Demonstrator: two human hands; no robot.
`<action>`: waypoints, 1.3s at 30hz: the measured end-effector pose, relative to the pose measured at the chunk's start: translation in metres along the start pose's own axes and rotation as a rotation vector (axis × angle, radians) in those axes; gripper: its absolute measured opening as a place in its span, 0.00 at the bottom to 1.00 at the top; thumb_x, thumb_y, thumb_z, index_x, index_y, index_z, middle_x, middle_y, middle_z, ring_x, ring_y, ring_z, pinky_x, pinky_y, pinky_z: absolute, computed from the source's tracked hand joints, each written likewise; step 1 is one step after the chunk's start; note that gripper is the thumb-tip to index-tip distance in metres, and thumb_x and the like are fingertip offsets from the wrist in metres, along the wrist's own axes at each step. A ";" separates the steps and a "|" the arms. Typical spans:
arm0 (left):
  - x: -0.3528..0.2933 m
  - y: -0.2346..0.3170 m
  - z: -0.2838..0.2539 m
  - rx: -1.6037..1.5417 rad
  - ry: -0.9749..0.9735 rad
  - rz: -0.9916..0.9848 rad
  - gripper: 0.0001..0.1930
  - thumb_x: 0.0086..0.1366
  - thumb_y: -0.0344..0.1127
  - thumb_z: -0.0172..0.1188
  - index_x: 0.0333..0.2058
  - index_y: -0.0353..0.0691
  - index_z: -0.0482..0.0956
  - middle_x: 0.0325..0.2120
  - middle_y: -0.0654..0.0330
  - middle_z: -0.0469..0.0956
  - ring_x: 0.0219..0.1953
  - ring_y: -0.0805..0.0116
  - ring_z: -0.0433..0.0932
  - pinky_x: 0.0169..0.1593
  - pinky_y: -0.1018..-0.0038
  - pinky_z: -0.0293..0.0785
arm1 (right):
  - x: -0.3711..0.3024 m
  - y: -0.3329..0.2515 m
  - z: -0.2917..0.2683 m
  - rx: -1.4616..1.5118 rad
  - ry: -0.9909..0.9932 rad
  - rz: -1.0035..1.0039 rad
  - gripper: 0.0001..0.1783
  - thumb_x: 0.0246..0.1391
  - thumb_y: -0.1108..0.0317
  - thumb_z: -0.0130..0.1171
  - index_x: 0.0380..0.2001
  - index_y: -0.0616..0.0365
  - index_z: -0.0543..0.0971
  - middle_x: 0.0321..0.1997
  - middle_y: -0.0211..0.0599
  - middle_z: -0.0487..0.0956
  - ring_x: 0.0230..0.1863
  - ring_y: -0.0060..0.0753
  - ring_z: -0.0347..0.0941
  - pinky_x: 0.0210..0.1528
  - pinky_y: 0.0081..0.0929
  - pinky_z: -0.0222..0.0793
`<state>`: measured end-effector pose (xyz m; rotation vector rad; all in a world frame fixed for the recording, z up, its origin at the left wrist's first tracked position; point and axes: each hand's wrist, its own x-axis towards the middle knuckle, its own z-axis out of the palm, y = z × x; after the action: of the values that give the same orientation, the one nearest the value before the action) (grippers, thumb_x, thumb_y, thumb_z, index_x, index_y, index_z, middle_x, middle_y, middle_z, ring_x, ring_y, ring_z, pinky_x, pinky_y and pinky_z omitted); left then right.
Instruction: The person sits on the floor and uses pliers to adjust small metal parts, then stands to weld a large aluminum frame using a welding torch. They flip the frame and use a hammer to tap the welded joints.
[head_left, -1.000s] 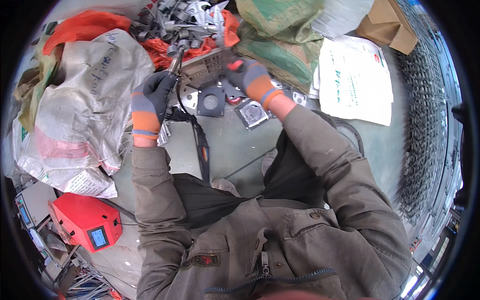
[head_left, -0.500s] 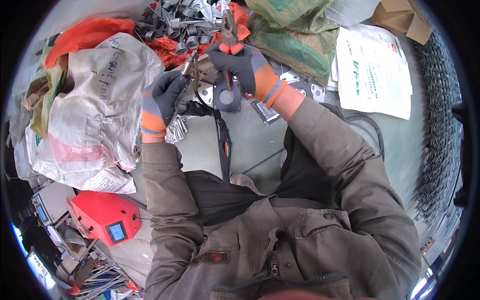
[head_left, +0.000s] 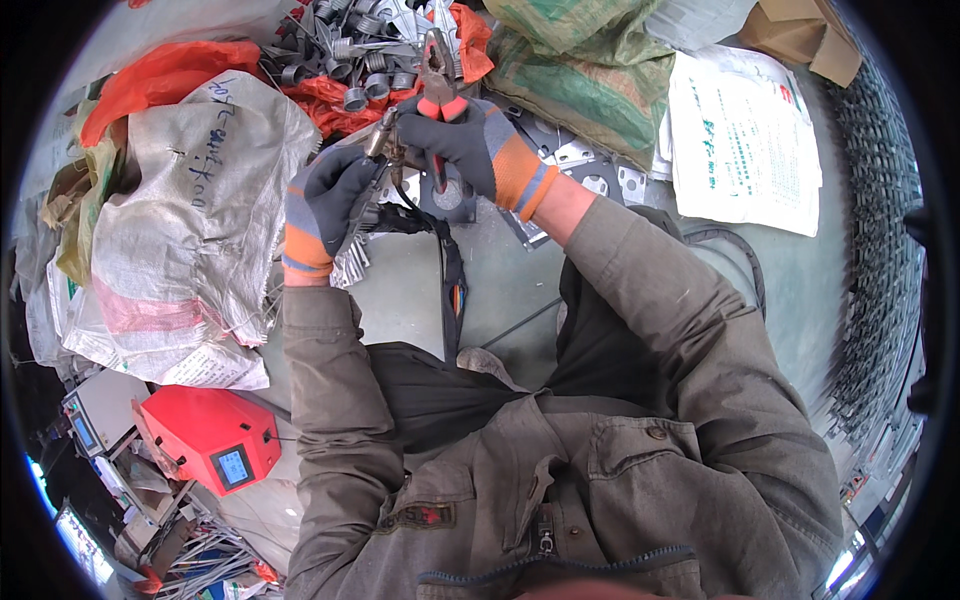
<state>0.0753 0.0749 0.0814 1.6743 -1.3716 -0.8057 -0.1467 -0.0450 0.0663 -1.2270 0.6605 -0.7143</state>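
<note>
Both my hands wear grey gloves with orange cuffs. My right hand (head_left: pixel 475 145) grips red-handled pliers (head_left: pixel 437 75), jaws pointing up and away from me. My left hand (head_left: pixel 322 205) holds a small metal part (head_left: pixel 385 140) with a black cable hanging from it, right beside the right hand. The two hands meet above flat metal plates (head_left: pixel 585 170) with round holes that lie on the grey floor.
A heap of small metal cylinders (head_left: pixel 365 50) lies on orange plastic at the top. Large white sacks (head_left: pixel 170 210) stand at the left, green sacks (head_left: pixel 580 60) and printed paper (head_left: pixel 745 140) at the right. A red box with a small screen (head_left: pixel 210 435) sits at lower left.
My right hand took up the red-handled pliers and raised them. Both hands drew closer together around the metal part.
</note>
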 end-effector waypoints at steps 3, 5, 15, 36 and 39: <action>-0.002 -0.002 -0.001 -0.013 0.009 -0.013 0.13 0.73 0.35 0.70 0.48 0.29 0.88 0.38 0.55 0.88 0.39 0.68 0.84 0.46 0.69 0.80 | -0.002 -0.001 0.001 -0.002 -0.036 0.060 0.19 0.69 0.51 0.70 0.45 0.58 0.89 0.29 0.26 0.82 0.31 0.19 0.72 0.35 0.30 0.70; -0.003 -0.002 -0.003 -0.032 -0.012 0.008 0.13 0.73 0.35 0.70 0.48 0.29 0.88 0.38 0.54 0.88 0.39 0.67 0.84 0.46 0.69 0.80 | -0.003 -0.001 0.000 0.027 -0.054 0.052 0.19 0.69 0.51 0.70 0.45 0.58 0.89 0.29 0.25 0.82 0.31 0.19 0.72 0.34 0.30 0.70; -0.006 -0.004 -0.004 0.031 -0.037 0.078 0.13 0.73 0.34 0.68 0.46 0.28 0.87 0.39 0.53 0.88 0.40 0.63 0.84 0.49 0.67 0.80 | -0.005 0.001 -0.003 0.517 -0.105 0.379 0.14 0.70 0.55 0.70 0.39 0.55 0.87 0.31 0.31 0.84 0.32 0.25 0.81 0.34 0.29 0.77; -0.011 0.000 -0.002 0.069 -0.078 0.021 0.14 0.75 0.36 0.67 0.50 0.29 0.88 0.41 0.57 0.89 0.43 0.69 0.83 0.50 0.70 0.79 | -0.008 -0.003 -0.010 0.507 -0.150 0.419 0.15 0.69 0.58 0.70 0.38 0.61 0.87 0.32 0.35 0.85 0.31 0.31 0.82 0.36 0.31 0.79; -0.011 0.002 0.004 0.050 -0.021 0.048 0.12 0.73 0.34 0.69 0.46 0.29 0.88 0.39 0.54 0.89 0.39 0.66 0.84 0.47 0.68 0.80 | -0.007 -0.001 -0.012 0.525 -0.162 0.428 0.15 0.69 0.58 0.70 0.38 0.61 0.87 0.33 0.35 0.85 0.31 0.31 0.82 0.35 0.31 0.78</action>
<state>0.0683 0.0846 0.0813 1.6692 -1.4520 -0.7689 -0.1605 -0.0463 0.0651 -0.6218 0.5307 -0.3861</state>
